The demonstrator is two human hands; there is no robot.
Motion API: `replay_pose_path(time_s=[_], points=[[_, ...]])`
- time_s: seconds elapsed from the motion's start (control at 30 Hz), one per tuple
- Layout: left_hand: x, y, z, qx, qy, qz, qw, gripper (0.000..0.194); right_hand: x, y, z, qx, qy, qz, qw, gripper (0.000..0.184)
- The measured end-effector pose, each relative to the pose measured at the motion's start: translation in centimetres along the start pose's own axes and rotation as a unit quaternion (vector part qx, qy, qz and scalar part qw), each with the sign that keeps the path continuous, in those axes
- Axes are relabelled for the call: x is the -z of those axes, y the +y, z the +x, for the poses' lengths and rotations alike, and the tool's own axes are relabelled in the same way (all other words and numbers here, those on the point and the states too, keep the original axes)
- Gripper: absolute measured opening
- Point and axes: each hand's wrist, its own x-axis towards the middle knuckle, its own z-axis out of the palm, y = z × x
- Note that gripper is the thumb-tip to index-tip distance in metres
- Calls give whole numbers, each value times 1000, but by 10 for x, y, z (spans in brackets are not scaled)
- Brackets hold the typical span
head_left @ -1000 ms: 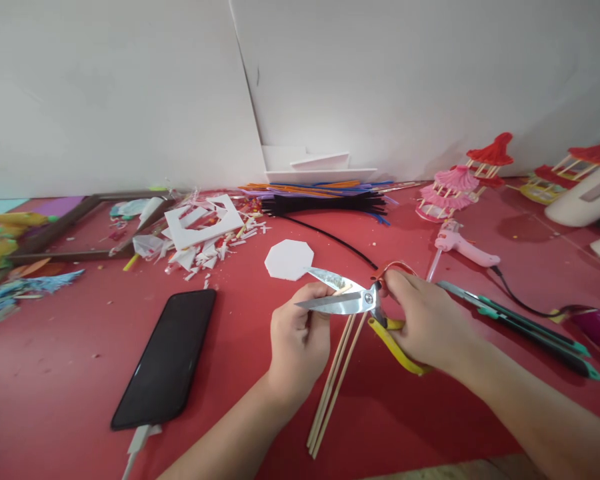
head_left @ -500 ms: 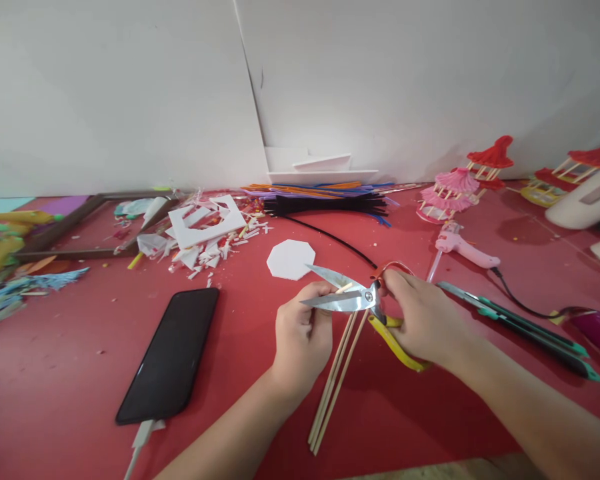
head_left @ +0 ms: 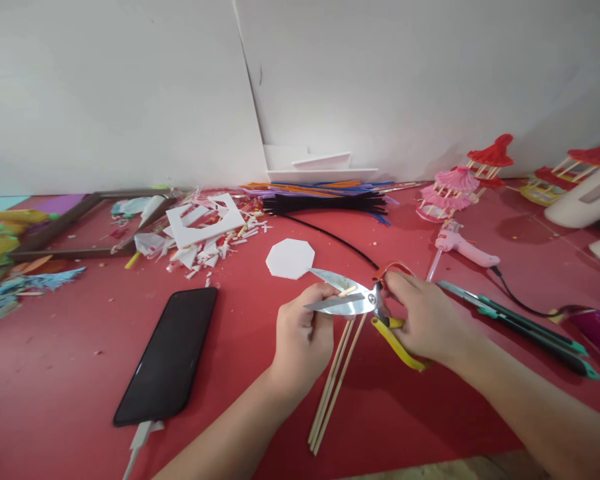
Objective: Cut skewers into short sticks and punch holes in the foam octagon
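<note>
Scissors (head_left: pixel 347 305) sit in the right hand (head_left: pixel 425 317), its fingers wrapped around the red and yellow handles, which stand apart. The blades are parted, tips pointing toward the left hand (head_left: pixel 305 343). That hand is closed in a pinch on a short stick (head_left: pixel 348 291), whose pale end shows between the blades; the rest of it is hidden in the grip. Three longer sticks (head_left: pixel 330 393) slant across the red table (head_left: pixel 250 320) beside the left hand, their upper ends partly covered by the scissors. Just beyond the blade tips lies a white octagon (head_left: pixel 290 259). A phone (head_left: pixel 166 357) rests left of the hands, and a pink glue gun (head_left: pixel 465 249) lies beyond the right hand.
</note>
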Motion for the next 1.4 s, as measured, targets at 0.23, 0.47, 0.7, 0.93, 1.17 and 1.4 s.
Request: replay_pose_path(time_s=[0.23,0.47,0.7,0.93,1.17,1.4], points=[[-3,1,1,-16,-15,-33,999,20,4,0,2,-33,-45,30,998,16],[-8,0,1,-3,24,28,999,19,2,-4,2,-75,-98,91,988,15],[-3,1,2,-26,6,9,1000,24,2,-3,-1,-24,-47,50,997,20],[-1,0,3,-9,-34,-36,999,25,2,-4,1,-11,-15,27,999,19],[0,-5,0,-2,-63,-90,994,22,4,0,3,2,-19,36,999,19],[-3,0,1,17,-67,-82,994,26,7,1,2,-23,-52,59,997,18]])
